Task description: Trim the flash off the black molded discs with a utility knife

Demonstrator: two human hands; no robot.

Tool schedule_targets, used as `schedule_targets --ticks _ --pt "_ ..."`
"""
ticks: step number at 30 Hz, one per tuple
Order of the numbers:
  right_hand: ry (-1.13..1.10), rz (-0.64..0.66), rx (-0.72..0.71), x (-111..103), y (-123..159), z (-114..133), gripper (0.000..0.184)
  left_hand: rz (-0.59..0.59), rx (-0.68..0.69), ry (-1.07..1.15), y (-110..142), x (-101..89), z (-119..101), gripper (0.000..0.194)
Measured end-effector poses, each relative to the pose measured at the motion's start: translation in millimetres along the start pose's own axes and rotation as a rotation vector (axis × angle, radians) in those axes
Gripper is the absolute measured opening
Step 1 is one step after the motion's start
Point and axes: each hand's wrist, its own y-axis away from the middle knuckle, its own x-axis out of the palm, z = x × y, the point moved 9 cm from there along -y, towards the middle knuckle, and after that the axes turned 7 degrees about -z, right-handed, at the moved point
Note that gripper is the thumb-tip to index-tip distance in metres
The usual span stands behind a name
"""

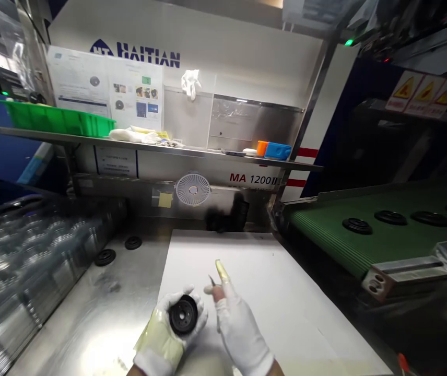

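Note:
My left hand [167,326], in a white glove with a yellowish film over the palm, holds a black round plastic part [183,315] with a central hole. My right hand [239,325], also gloved, is beside it, with fingertip covers on its extended fingers. A small trimming blade [211,280] pokes out between its thumb and forefinger, partly hidden by them. Both hands are above a white sheet [274,303] lying on a stainless steel table [90,308]. Two similar black discs [105,257] lie on the steel to the left of the sheet.
A green conveyor belt [349,235] carrying several black discs runs along the right. Shiny stacked clear material [23,261] lies at the left. A white fan [192,189] stands beyond the sheet, under a metal shelf [156,146] holding a green crate [57,118].

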Motion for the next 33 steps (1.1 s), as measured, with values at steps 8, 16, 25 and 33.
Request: schedule_targets --ticks 8,16,25,33 --pt "0.182 0.184 0.006 39.4 33.4 -15.5 0.029 0.001 0.096 -0.057 17.4 -0.6 -18.2 0.008" --pt "0.570 0.098 -0.111 44.6 34.0 -6.5 0.022 -0.029 0.108 -0.022 17.4 -1.7 -11.1 0.005" --pt "0.551 0.110 -0.020 53.0 48.7 -19.7 0.020 0.031 0.169 0.013 4.5 -5.7 -9.4 0.004" --pt "0.539 0.091 0.022 53.8 52.8 -21.7 0.023 0.027 0.229 0.021 3.4 -9.5 -9.4 0.005"
